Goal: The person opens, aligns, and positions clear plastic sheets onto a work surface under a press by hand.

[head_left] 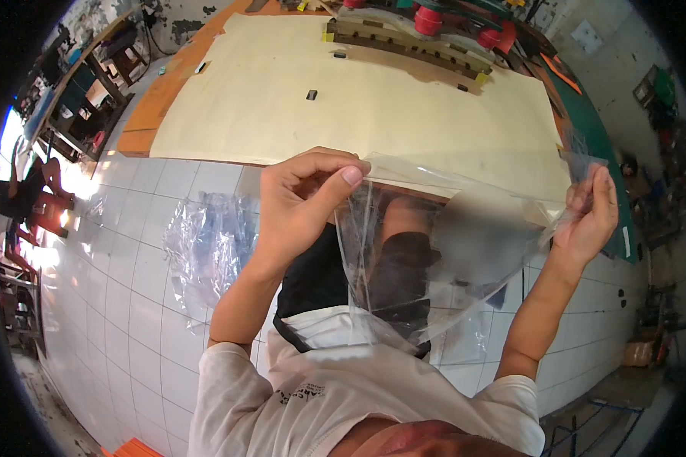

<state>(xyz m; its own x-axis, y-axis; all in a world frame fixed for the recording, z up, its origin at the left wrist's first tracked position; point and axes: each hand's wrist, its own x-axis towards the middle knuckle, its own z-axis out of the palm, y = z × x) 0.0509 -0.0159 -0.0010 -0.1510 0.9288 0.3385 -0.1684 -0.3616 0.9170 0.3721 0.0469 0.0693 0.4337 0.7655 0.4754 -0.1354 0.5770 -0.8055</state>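
A clear plastic sheet (465, 228) hangs between my two hands, over my lap and in front of the table edge. My left hand (309, 190) pinches its upper left corner between thumb and fingers. At the far right, my right hand (591, 209) grips the other end, with a bit of plastic sticking up past the fingers. The sheet sags in folds, and through it my legs and the tiled floor show. Whether it is a single layer or a bag, I cannot tell.
A cream sheet (282, 84) covers the wooden table (137, 133). On it lie a long slotted bar (404, 47) and small black pieces (312, 95). Red and green clamp parts (428, 21) stand behind. Crumpled clear plastic (209, 244) lies on the floor at left.
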